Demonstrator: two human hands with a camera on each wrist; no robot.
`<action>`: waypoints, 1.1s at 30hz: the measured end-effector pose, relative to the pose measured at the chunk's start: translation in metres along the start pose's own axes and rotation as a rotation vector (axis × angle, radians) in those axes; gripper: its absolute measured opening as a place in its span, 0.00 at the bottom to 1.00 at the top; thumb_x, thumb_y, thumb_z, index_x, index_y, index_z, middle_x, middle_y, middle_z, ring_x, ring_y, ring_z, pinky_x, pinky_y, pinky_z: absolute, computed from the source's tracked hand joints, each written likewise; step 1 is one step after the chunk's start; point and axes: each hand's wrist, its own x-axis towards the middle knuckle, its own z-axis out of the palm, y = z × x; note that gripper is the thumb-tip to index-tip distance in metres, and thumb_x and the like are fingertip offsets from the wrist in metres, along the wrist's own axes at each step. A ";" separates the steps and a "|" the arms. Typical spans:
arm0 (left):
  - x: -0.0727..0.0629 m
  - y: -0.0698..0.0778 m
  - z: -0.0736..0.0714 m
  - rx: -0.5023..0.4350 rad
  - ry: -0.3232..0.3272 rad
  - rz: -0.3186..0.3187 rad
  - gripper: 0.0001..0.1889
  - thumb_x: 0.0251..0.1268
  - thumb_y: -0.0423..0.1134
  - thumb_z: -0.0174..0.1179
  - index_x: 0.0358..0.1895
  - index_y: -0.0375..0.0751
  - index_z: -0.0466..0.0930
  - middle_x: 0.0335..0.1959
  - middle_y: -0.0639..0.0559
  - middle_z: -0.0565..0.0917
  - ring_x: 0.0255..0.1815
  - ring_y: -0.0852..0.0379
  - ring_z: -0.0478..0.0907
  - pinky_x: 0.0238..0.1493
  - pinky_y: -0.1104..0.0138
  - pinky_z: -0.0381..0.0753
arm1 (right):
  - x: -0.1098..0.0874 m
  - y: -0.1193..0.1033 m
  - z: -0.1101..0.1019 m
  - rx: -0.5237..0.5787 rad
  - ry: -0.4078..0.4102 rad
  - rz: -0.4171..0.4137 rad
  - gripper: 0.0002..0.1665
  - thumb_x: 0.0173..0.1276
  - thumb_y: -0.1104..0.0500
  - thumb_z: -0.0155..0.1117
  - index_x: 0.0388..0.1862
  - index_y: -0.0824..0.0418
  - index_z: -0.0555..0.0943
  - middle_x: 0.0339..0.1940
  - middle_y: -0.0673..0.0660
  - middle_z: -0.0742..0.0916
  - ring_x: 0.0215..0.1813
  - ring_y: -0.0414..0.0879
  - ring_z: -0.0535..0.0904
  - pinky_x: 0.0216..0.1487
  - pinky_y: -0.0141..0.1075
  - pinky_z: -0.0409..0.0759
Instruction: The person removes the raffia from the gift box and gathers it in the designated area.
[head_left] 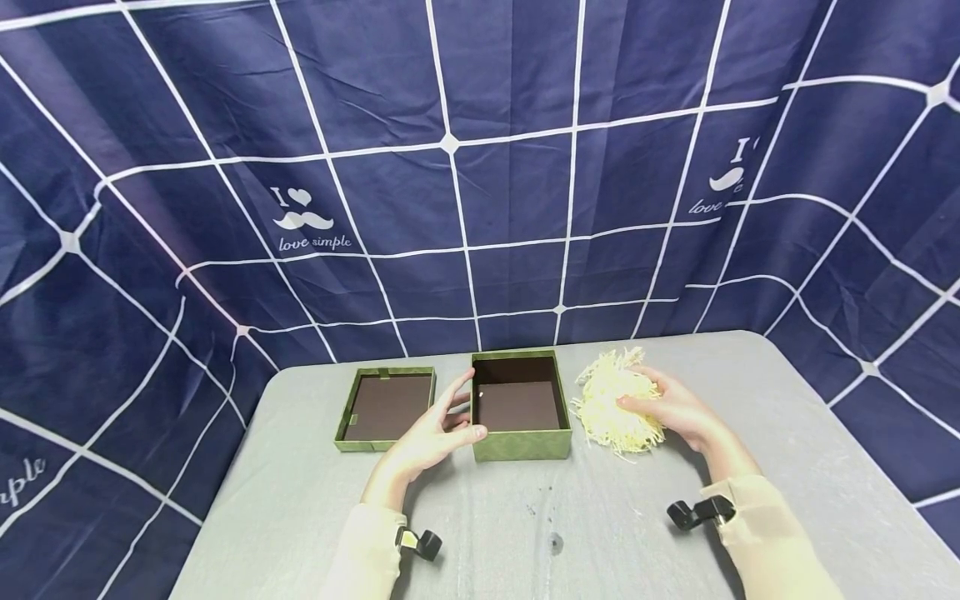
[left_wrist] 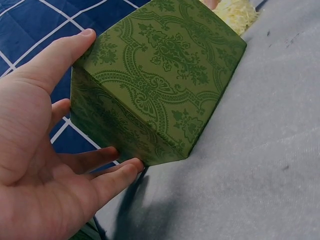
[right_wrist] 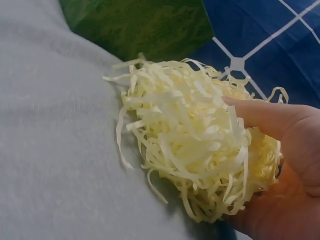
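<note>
A green patterned box (head_left: pixel 521 447) with a dark brown inside stands upright on the table, its top uncovered. My left hand (head_left: pixel 429 435) spans its left side, thumb at the near corner and the other fingers spread along the wall; in the left wrist view the fingertips (left_wrist: pixel 131 164) touch the side low down. To the right of the box, my right hand (head_left: pixel 681 410) grips a loose bundle of pale yellow shredded paper (head_left: pixel 611 404). In the right wrist view the thumb presses into the strands, while the other fingers are mostly hidden behind them.
A shallow green lid (head_left: pixel 390 408) lies on the left, inner side up, beside my left hand. The grey cloth-covered table (head_left: pixel 525 533) backs onto a dark blue curtain (head_left: pixel 517 200) with white grid lines, which also hangs along both sides.
</note>
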 end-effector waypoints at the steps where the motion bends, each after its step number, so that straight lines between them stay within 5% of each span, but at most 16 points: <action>1: 0.000 0.000 0.000 0.000 0.001 0.001 0.51 0.75 0.42 0.73 0.90 0.70 0.49 0.85 0.38 0.62 0.80 0.36 0.70 0.83 0.48 0.66 | 0.000 -0.001 0.000 -0.029 0.002 0.001 0.48 0.77 0.57 0.73 0.86 0.71 0.60 0.76 0.74 0.75 0.62 0.46 0.80 0.59 0.31 0.80; 9: -0.002 0.000 0.000 0.013 0.006 0.000 0.52 0.74 0.43 0.74 0.90 0.70 0.49 0.85 0.38 0.62 0.80 0.36 0.70 0.82 0.49 0.66 | 0.001 -0.009 -0.004 -0.208 0.000 -0.027 0.44 0.76 0.54 0.75 0.82 0.71 0.67 0.77 0.75 0.75 0.77 0.69 0.69 0.75 0.62 0.70; 19: -0.003 0.004 -0.001 0.044 0.004 0.007 0.51 0.74 0.43 0.74 0.91 0.69 0.49 0.84 0.35 0.64 0.79 0.36 0.72 0.81 0.45 0.68 | 0.002 -0.018 -0.005 -0.312 -0.019 -0.023 0.43 0.75 0.51 0.75 0.80 0.68 0.70 0.74 0.74 0.79 0.76 0.73 0.71 0.74 0.69 0.71; 33: -0.005 0.034 -0.010 0.485 -0.020 0.068 0.47 0.78 0.55 0.68 0.91 0.53 0.51 0.82 0.36 0.70 0.74 0.39 0.79 0.73 0.45 0.79 | 0.002 -0.032 -0.023 -0.431 -0.096 -0.104 0.45 0.71 0.50 0.78 0.78 0.70 0.71 0.71 0.75 0.81 0.73 0.75 0.74 0.72 0.71 0.71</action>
